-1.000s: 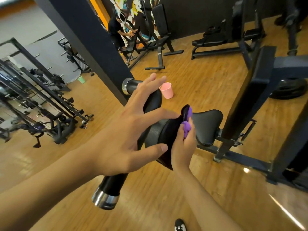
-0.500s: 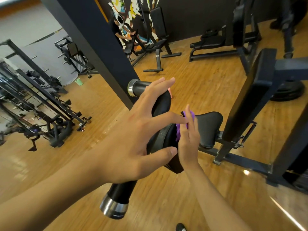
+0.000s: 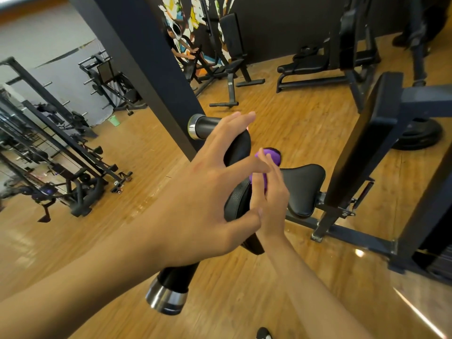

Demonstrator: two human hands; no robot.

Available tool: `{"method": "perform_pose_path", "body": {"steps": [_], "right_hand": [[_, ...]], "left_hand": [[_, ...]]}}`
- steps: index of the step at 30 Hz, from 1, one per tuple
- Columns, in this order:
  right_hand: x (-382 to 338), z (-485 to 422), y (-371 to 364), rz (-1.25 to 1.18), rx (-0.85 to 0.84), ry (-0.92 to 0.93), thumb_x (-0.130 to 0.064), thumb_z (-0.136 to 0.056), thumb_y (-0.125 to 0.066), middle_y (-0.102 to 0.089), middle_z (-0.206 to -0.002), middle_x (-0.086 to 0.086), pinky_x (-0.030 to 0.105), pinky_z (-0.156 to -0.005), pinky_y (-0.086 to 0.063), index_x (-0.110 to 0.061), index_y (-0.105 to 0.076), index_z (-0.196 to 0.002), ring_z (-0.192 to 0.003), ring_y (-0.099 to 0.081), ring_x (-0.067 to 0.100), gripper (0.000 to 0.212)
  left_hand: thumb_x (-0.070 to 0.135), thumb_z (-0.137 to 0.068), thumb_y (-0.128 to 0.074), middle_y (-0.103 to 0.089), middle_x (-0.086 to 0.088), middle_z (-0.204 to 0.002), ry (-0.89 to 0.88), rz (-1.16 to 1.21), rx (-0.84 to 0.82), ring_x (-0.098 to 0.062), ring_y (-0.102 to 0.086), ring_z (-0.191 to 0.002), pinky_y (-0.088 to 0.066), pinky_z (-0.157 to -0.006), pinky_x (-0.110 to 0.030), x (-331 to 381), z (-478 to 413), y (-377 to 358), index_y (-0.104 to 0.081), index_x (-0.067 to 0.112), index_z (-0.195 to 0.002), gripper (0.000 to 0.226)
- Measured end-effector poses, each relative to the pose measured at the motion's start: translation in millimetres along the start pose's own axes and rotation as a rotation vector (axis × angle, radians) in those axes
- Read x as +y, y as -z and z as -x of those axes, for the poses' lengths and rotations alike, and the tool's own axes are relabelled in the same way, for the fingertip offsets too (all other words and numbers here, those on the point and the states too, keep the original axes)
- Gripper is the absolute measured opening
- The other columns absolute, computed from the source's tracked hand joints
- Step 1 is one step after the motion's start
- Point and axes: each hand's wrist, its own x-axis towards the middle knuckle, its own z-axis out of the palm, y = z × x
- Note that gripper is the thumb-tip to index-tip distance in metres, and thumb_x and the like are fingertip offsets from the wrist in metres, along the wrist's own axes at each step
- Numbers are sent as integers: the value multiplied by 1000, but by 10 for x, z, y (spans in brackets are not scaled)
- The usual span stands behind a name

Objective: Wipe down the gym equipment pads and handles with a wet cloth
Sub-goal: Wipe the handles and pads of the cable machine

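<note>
Toe of a shoe (image 3: pixel 263 335) pokes in at 6 o'clock on the wood floor (image 3: pixel 244 309), with plenty of open boards at 5 and 7. Just past it the bar (image 3: pixel 176 275) runs from a chrome cap at 7 up to another at 11. The left grip (image 3: pixel 208 199) is clamped on the black pad (image 3: pixel 238 149), thumb under the lower edge and fingers spread over the top. The right grip (image 3: pixel 271 199) lies flat-fingered, pressing the purple cloth (image 3: pixel 271 154) onto the pad's 3 o'clock side. A second ago it pinched that cloth in curled fingers, and the pink cup showed where the left fingers now cover it. The seat (image 3: pixel 303 189) sits close at 3, and its frame post (image 3: pixel 362 148) closes that side. There's a dark column (image 3: pixel 146 69) at 11 and benches (image 3: pixel 230 45) at 12. The mural there is too blurred to read.
</note>
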Motion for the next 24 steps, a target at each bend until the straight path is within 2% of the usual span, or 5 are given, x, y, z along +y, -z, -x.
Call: {"method": "perform_pose_path", "body": {"steps": [4,10,14,20,24], "right_hand": [[269,449,78,12,58,122,-19,-107,-52,-45,-157,-5,36,-114,-43,-12,-46,-152,-146,-41,15,46],[338,245,104,55,297,-180,-41,-103,-55,-46,-114,-7,12,-83,-50,-28,-59,-123,-106,-56,15,24],[47,121,58,51,246,82,-28,-101,-61,-53,-106,-1,15,-76,-47,-15,-60,-105,-91,-57,16,14],[313,76,114,26,165,-110,-44,-104,-49,-39,-158,-3,33,-115,-40,-29,-48,-149,-143,-37,9,48],[59,53,71,-70,153,-110,-29,-107,-50,-54,-149,-2,37,-109,-49,-19,-49,-149,-139,-49,13,44]], "left_hand": [[39,-86,-66,-8,10,-171,14,34,25,-8,5,-160,-14,-121,-30,41,-10,-18,-64,34,-129,43],[50,-85,-60,-5,10,-172,8,21,1,-9,6,-160,-15,-120,-31,13,-11,-19,-65,32,-128,47],[50,-83,-59,-7,10,-172,-1,53,8,-10,4,-160,-15,-119,-33,40,-31,-24,-66,34,-127,47],[50,-83,-59,-10,7,-171,-5,32,6,-15,-1,-161,-15,-121,-29,33,-65,-38,-66,33,-126,47],[46,-83,-61,-12,5,-171,3,57,17,-12,1,-161,-6,-121,-10,60,-83,-45,-67,30,-125,45]]}}
